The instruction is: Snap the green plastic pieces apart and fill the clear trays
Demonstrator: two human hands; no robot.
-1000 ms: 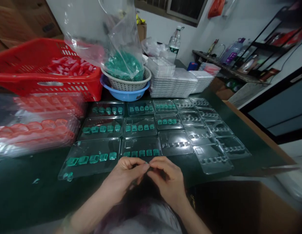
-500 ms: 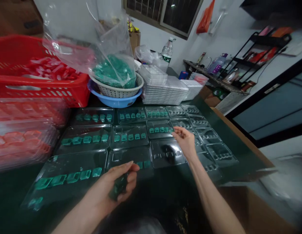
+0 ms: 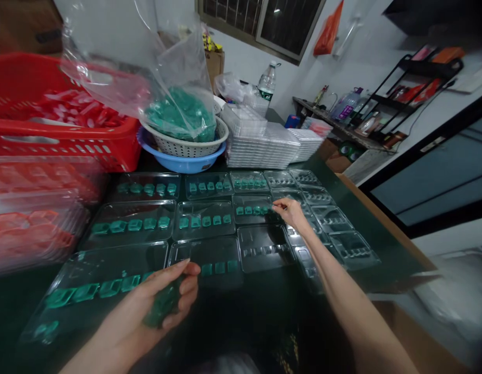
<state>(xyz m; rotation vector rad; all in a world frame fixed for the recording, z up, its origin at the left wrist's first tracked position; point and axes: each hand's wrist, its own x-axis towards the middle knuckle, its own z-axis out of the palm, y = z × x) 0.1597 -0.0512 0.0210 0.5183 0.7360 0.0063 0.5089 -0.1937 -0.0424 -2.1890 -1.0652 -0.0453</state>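
Clear plastic trays [image 3: 204,221] lie in rows on the dark green table [image 3: 365,208]; those on the left hold rows of small green pieces, those on the right [image 3: 352,244] show bare slots. My left hand [image 3: 159,301] is cupped near the front edge around a handful of green pieces [image 3: 163,304]. My right hand [image 3: 290,212] reaches out to the middle row, its fingertips pinched at the right end of a tray's green row [image 3: 253,210]. Whether a piece sits in that pinch is too small to tell.
A white colander in a blue bowl [image 3: 182,158] holds a clear bag of green pieces [image 3: 178,111]. A red basket [image 3: 65,135] and stacked trays of red pieces [image 3: 34,218] fill the left. Stacks of clear trays [image 3: 264,145] and a water bottle [image 3: 266,83] stand behind.
My hands were together at the front edge a second ago. Since then the right hand has reached out to the middle row of trays, while the left stays back, cupping green pieces.
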